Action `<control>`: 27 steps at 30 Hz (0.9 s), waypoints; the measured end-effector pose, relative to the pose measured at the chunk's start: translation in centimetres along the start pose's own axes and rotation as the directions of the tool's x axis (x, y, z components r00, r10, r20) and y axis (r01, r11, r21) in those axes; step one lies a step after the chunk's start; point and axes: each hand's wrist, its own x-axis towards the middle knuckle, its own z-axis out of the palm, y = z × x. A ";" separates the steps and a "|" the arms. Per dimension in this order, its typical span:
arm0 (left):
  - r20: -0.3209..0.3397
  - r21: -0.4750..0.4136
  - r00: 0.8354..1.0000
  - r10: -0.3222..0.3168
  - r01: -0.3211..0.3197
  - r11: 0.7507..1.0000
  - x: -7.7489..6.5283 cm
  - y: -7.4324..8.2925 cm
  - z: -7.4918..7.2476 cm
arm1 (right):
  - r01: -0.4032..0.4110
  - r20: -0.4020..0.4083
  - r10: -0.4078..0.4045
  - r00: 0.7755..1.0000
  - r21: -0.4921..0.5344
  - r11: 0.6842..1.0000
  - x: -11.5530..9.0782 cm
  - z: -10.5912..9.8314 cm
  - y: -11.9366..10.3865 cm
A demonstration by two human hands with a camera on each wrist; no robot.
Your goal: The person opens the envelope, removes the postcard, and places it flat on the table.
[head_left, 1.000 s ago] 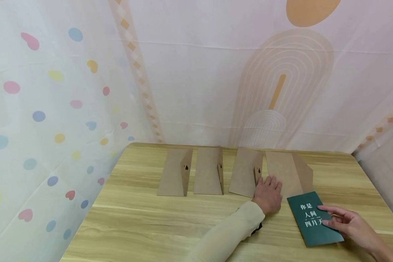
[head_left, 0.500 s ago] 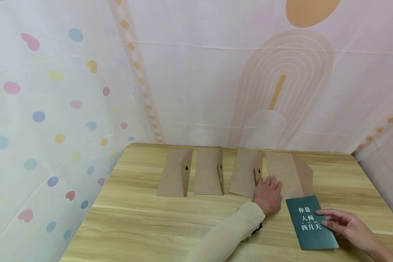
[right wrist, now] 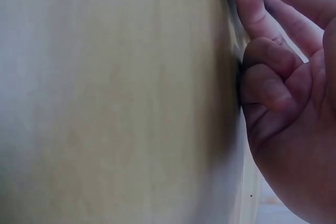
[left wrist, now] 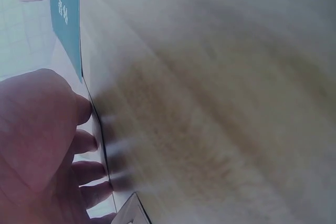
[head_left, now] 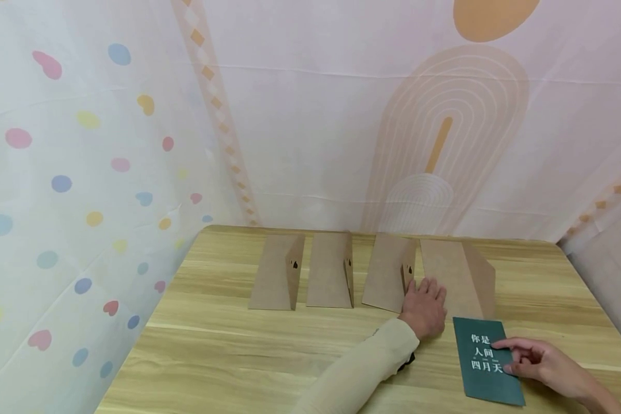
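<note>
A dark green card (head_left: pixel 483 385) with white Chinese characters lies at a slant near the table's front right. My right hand (head_left: pixel 545 367) pinches its right side between thumb and fingers; the right wrist view shows the other fingers of that hand (right wrist: pixel 286 87) curled in. Just beyond the card, a brown paper envelope (head_left: pixel 445 264) lies with its flap (head_left: pixel 482 273) opened out to the right. My left hand (head_left: pixel 425 307) rests palm down, fingers stretched forward, on that envelope's left side. In the left wrist view the card (left wrist: pixel 67 35) stands past the left hand (left wrist: pixel 37 135).
Left of the opened envelope, three more brown envelopes (head_left: pixel 390 267) (head_left: pixel 328 270) (head_left: pixel 274 273) lie in a row, flaps partly raised, each with a small black mark. The wood-grain table (head_left: pixel 227 356) ends at a patterned cloth (head_left: pixel 310 144) along the back and left.
My right hand has drawn the green card slightly toward me and to the left, turning it a little straighter. The left hand and the envelopes have stayed in place.
</note>
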 end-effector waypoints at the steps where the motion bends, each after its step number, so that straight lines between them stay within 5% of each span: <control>1: 0.000 -0.003 1.000 0.000 0.000 1.000 0.0 0.0 0.0 | 0.005 0.013 -0.005 1.000 0.007 1.000 0.0 0.0 0.1; 15: 0.017 -0.012 1.000 0.002 -0.002 1.000 0.0 0.0 -0.1 | 0.007 0.099 -0.007 0.995 0.001 1.000 0.4 -0.3 0.2; 27: -0.001 -0.010 1.000 -0.005 0.005 1.000 -0.1 0.1 0.0 | 0.022 0.077 -0.019 0.997 -0.034 0.999 0.5 0.0 0.3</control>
